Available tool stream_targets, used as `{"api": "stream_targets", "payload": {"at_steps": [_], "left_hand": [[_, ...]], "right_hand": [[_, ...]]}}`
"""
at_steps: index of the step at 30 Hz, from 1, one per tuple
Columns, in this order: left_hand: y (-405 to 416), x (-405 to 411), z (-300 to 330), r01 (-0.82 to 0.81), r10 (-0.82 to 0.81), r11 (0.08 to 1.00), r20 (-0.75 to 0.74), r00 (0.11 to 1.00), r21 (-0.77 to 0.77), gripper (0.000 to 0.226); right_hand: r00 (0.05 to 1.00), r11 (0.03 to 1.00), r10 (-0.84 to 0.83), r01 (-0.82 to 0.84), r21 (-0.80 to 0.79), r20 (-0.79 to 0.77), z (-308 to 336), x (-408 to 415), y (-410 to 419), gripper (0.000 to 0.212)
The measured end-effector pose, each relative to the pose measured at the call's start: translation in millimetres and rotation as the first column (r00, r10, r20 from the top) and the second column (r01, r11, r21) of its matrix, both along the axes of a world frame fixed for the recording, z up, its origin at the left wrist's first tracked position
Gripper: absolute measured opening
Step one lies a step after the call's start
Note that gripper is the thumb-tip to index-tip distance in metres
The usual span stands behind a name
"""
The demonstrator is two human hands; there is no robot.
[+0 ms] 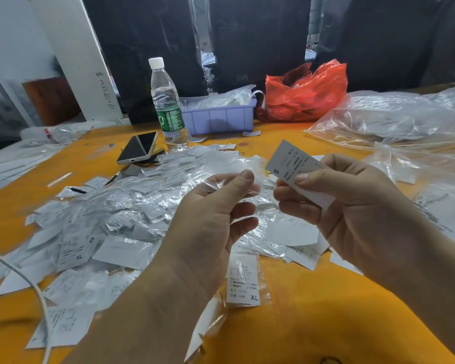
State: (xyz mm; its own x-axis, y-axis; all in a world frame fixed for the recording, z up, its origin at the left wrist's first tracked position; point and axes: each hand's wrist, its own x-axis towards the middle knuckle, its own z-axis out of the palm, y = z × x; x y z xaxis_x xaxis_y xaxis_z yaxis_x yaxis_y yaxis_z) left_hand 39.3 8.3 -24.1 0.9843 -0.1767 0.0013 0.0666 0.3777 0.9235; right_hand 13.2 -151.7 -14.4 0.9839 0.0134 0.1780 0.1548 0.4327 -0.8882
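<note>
My right hand pinches a white size label marked "S" between thumb and fingers, held up above the table. My left hand pinches a small clear plastic sleeve between thumb and forefinger, just left of the label. The label and sleeve are apart, nearly touching. Below both hands lies a heap of bagged labels marked XS and XL, spread across the orange table. One bagged XL label lies alone near the front.
A water bottle, a phone and a purple bin stand at the back. A red plastic bag sits behind the bin. Large clear bags cover the right side. A white cable crosses the left front.
</note>
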Motion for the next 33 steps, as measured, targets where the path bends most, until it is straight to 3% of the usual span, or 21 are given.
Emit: {"api": "stream_targets", "payload": {"at_steps": [13,22,25,28,33], "left_hand": [[-0.7,-2.3,0.8,0.022,-0.022,0.999,0.016,1.0,0.039,0.017],[-0.4,-2.0,0.5,-0.026,0.025,0.998,0.013,1.0,0.056,0.014],[-2.4,-3.7,1.2,0.006,-0.009,0.997,0.044,0.999,0.079,0.015],[-3.1,-5.0,1.4,0.016,-0.023,0.994,0.066,0.998,0.105,0.017],[-1.8,-4.6,1.3,0.004,-0.011,0.995,0.066,0.998,0.104,0.016]], "right_hand": [[0.999,0.985,0.031,-0.037,-0.168,-0.038,-7.3,2.9,-0.6,0.018],[0.999,0.996,0.006,-0.002,-0.094,0.038,-2.8,1.3,-1.1,0.021],[0.999,0.989,-0.001,0.007,-0.148,0.041,-6.8,2.0,-1.3,0.027],[0.998,0.979,0.008,0.004,-0.203,0.058,-9.3,2.3,-0.9,0.016],[0.997,0.963,0.025,-0.006,-0.268,0.068,-7.2,0.2,0.8,0.015]]}}
